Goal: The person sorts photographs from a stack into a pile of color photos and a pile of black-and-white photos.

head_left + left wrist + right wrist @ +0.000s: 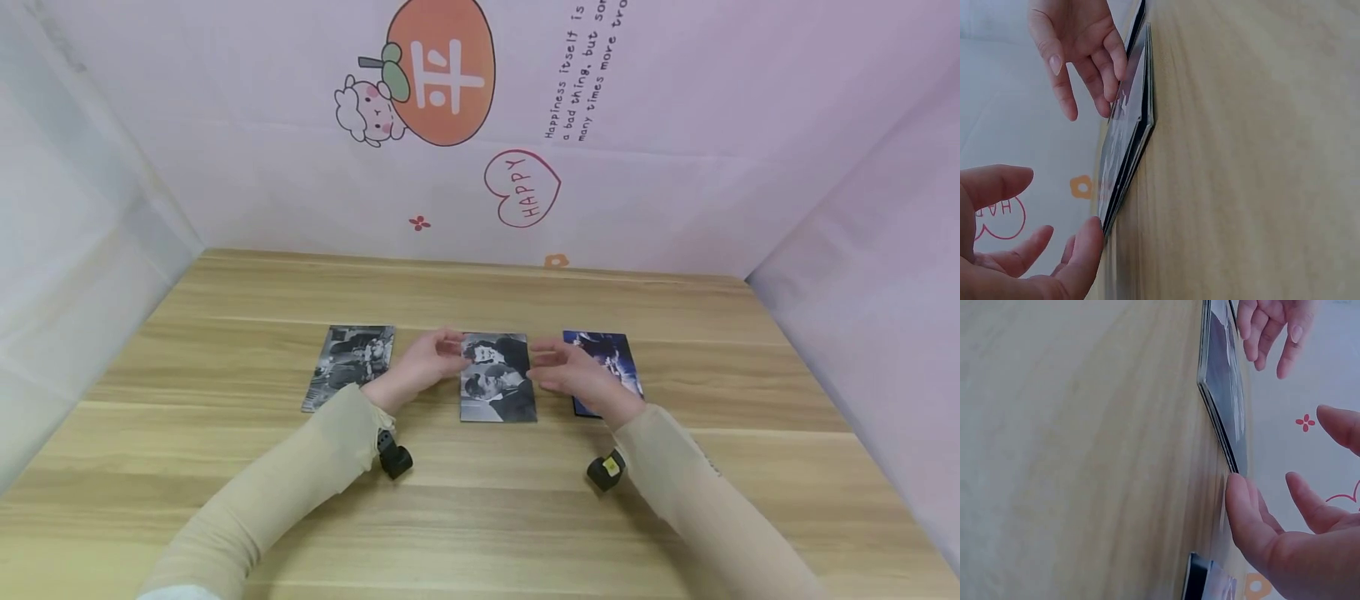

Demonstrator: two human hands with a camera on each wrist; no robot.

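- While "HAPPY" stands in a red heart [522, 188] at upper centre of the head view, three photo items line mid-frame: grey left photo [348, 367], grey central stack [497, 407], blue photo [611, 354].
- There, left hand [423, 362] and right hand [577, 375], apart, fingers loosely extended, flank the central stack.
- Left wrist view: a fingertip apparently touches its lower end, left of centre.
- Right wrist view: likewise, right of centre.

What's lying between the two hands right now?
A black-and-white picture lies on the table between the left hand and the right hand, as the head view shows. Both wrist views show layered edges, so it looks like a stack.
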